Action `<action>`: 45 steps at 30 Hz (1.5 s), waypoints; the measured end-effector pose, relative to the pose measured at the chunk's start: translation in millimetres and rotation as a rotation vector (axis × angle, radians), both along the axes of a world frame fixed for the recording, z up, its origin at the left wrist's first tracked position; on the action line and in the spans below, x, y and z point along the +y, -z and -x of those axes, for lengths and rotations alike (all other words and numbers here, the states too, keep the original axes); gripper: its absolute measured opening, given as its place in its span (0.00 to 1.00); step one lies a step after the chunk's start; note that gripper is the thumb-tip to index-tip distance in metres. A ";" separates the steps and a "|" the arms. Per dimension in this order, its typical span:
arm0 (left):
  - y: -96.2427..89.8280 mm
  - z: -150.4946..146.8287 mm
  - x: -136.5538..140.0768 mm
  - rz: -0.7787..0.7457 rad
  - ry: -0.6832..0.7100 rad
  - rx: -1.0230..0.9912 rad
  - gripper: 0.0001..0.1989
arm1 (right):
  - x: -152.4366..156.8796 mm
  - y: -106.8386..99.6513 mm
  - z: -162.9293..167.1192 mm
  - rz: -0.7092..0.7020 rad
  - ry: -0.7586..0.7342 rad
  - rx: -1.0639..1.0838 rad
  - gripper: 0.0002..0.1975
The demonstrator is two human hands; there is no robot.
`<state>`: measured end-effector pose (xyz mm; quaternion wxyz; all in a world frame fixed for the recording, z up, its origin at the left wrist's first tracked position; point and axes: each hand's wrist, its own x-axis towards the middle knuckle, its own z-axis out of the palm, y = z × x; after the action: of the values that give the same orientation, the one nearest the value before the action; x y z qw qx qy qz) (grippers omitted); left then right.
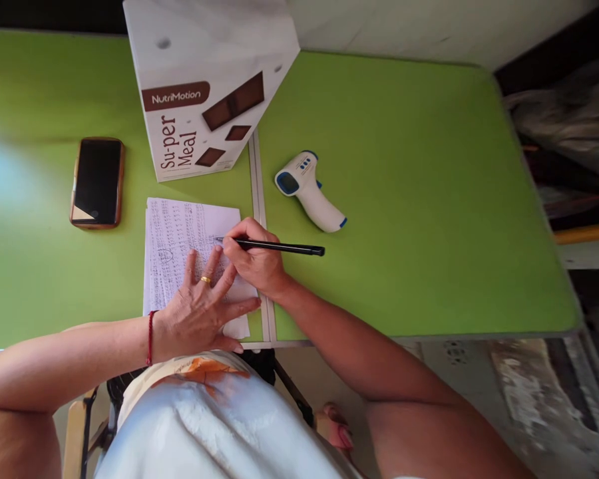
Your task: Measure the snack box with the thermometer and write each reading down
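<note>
A stack of white paper (162,219) covered in rows of small handwriting lies near the front edge of the table. My left hand (199,303) rests flat on its lower part with the fingers spread, a ring on one finger and a red cord at the wrist. In my right hand (259,263) is a black pen (294,249), pinched near its tip. The tip meets the upper right part of the written sheet, and the pen's back end points right. My left fingertips are just below the pen tip.
A tall white box (180,143) printed "NutriMotion Su-per Meal" stands behind the paper. On the left lies a phone (98,179) with a dark screen. A white and blue infrared thermometer (312,193) lies to the right. The green table (429,199) has a metal seam (257,179).
</note>
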<state>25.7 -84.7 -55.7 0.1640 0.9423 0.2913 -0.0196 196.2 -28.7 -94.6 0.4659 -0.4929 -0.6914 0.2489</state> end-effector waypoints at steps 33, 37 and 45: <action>0.2 1.8 0.0 -0.014 -0.006 -0.026 0.43 | 4.3 0.0 -8.2 0.032 -0.010 0.021 0.08; 0.2 2.0 0.2 -0.011 -0.009 -0.022 0.44 | 4.5 0.8 -7.4 0.013 0.006 0.044 0.09; -1.1 -0.1 0.8 -0.005 -0.010 -0.013 0.44 | 5.0 1.2 -6.3 -0.022 -0.037 0.045 0.08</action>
<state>25.8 -83.9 -54.5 0.1637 0.9413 0.2950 -0.0119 202.5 -23.7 -95.8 0.4821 -0.4692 -0.6925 0.2606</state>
